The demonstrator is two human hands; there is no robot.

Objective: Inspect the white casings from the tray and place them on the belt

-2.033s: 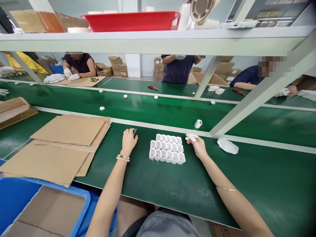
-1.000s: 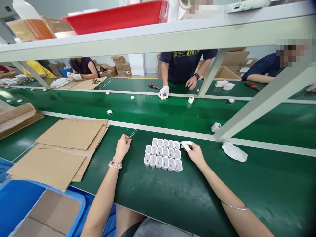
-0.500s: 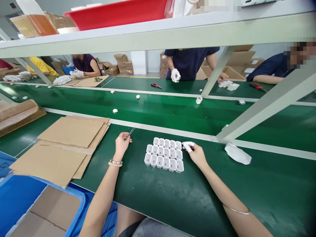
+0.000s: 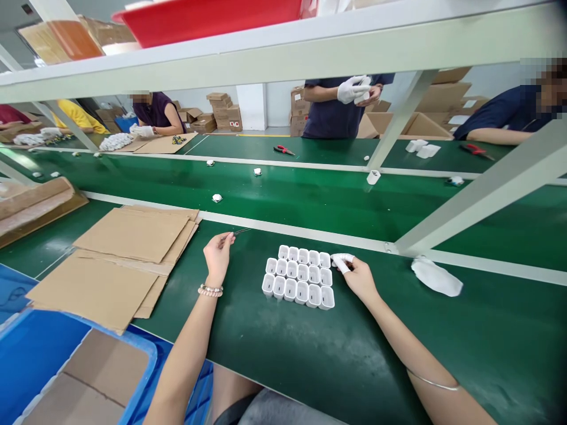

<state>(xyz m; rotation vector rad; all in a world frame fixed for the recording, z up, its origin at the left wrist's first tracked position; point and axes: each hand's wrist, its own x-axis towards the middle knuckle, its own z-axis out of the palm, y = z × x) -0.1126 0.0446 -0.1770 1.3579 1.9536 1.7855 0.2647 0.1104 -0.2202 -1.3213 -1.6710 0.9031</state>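
Fingers (image 4: 225, 237) of your left hand (image 4: 217, 257) are pinched on thin metal tweezers (image 4: 242, 230), whose tips point away to the right. Your right hand (image 4: 361, 280) has white finger covers (image 4: 344, 260) close to the back-right corner of the white rectangular cups (image 4: 302, 278); whether those fingers grip anything, you cannot tell. Three rows of cups stand between your hands on the green workbench (image 4: 274, 342). Cardboard sheets (image 4: 117, 283) lie to your left, a flat white piece (image 4: 436, 276) to your right. Beyond, small white parts (image 4: 217, 198) sit spaced out, and farther still, red-handled pliers (image 4: 283, 150) lie near a standing co-worker (image 4: 332, 115).
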